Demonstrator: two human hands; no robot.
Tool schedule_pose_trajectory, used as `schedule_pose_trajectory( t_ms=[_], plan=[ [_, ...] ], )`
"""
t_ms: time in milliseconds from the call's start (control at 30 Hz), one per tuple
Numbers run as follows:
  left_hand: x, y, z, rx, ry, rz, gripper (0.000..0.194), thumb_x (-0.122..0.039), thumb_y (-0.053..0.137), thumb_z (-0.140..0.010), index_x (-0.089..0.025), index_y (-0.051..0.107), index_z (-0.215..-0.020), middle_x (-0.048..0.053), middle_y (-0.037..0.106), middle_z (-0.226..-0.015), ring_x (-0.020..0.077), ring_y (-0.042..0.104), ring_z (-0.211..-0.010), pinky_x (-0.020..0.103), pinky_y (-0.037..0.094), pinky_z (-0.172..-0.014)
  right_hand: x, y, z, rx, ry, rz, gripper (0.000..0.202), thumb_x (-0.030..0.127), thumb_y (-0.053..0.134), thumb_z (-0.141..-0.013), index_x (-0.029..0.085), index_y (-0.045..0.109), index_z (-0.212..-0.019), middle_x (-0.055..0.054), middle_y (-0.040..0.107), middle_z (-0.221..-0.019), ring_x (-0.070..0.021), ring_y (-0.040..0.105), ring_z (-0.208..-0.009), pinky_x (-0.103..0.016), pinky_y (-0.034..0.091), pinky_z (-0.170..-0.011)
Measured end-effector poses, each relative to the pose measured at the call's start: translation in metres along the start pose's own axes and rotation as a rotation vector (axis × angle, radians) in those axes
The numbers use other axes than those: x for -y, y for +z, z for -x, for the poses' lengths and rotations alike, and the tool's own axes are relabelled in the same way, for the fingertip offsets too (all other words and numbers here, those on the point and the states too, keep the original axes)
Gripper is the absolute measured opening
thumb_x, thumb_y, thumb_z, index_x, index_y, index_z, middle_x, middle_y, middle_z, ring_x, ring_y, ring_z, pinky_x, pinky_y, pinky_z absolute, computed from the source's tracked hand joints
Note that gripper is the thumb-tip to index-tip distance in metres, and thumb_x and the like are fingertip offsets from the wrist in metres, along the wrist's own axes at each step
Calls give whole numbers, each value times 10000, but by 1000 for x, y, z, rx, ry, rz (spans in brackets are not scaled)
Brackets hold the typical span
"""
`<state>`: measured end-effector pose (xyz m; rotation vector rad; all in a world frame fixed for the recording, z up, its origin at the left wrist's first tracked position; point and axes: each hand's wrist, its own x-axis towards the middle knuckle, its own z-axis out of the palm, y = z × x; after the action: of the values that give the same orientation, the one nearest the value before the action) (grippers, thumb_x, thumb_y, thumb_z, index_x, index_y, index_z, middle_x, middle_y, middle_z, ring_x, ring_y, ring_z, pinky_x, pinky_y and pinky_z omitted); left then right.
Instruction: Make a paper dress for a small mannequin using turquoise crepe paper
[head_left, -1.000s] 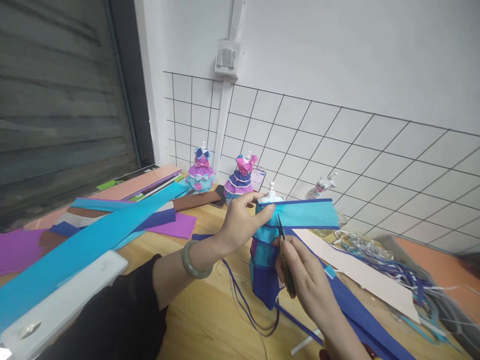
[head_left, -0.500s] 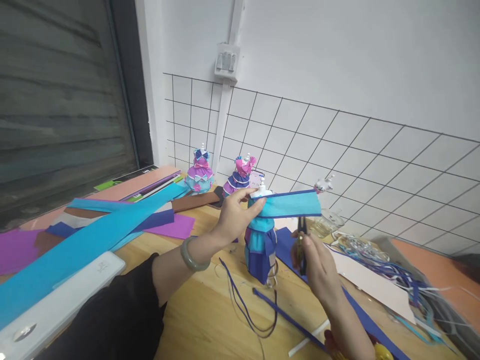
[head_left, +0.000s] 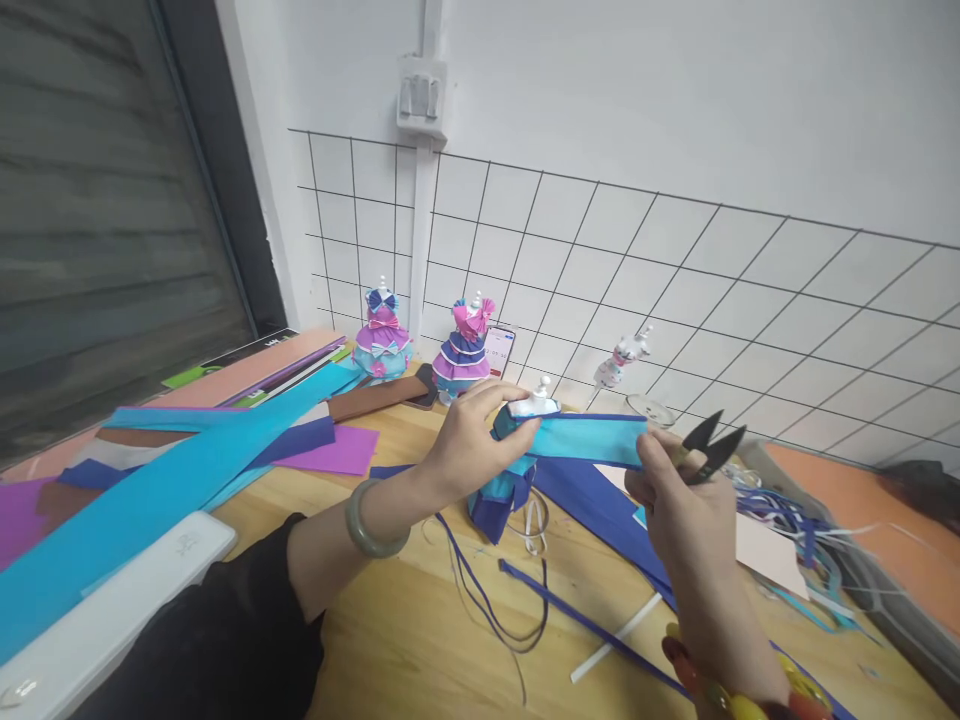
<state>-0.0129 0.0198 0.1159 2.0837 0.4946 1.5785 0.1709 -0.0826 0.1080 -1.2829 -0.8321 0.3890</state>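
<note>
A small white dress form (head_left: 537, 404), clad in light and dark blue material, leans on the table. My left hand (head_left: 476, 430) is closed around its upper part, with the thumb pressing a light-blue strip with dark-blue edges (head_left: 589, 438) against its front. The strip stretches to the right, where my right hand (head_left: 679, 490) pinches its free end between thumb and fingers. That same hand also holds small scissors (head_left: 712, 445), their black blades spread and pointing up and right, away from the strip. My palms hide the scissor handles and part of the form.
Two dressed forms (head_left: 382, 340) (head_left: 463, 350) stand at the back beside a phone (head_left: 498, 348), and a white patterned form (head_left: 624, 358) is farther right. Coloured sheets (head_left: 225, 450) and a white case (head_left: 120, 610) lie left. Loose dark-blue ribbon (head_left: 592, 625) crosses the front; a bin (head_left: 855, 560) of ribbon scraps stands right.
My right hand has risen to the strip's free end and pinched it, and the scissors have swung up and right with blades apart. The dress form has tilted in my left hand.
</note>
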Motion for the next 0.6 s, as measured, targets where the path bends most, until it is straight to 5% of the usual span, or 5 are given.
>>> schedule_pose_trajectory(
  t_ms=[233,367,467,600],
  plan=[
    [0,-5,0,67,-47,12,355,-183,633,-783,-182,556,-1129,72,674,-1084,173,636,-1015,311,488,-923,13,-4,21,-131,-338,349,215,423,718,-764,212,685,-794,-7,590,-620,-159,546,-576,-318,471,-556],
    [2,-10,-3,93,-86,-64,273,-186,626,-785,-193,544,-1045,48,663,-1063,169,624,-1013,320,473,-925,25,-2,32,66,-734,515,22,253,696,-802,242,709,-815,-5,653,-580,-158,584,-514,-300,474,-514],
    [-1,-14,-5,116,-96,-104,219,-182,617,-790,-207,545,-995,20,658,-1019,159,614,-998,309,470,-900,36,2,37,253,-993,522,161,116,659,-806,239,695,-903,4,702,-642,-137,616,-504,-264,479,-494],
    [-4,-16,-6,115,-80,-107,251,-170,624,-782,-215,534,-1012,8,639,-1005,143,606,-950,289,468,-856,45,11,43,387,-1073,507,179,63,619,-808,204,670,-906,27,647,-568,-106,573,-449,-235,448,-459]
  ],
)
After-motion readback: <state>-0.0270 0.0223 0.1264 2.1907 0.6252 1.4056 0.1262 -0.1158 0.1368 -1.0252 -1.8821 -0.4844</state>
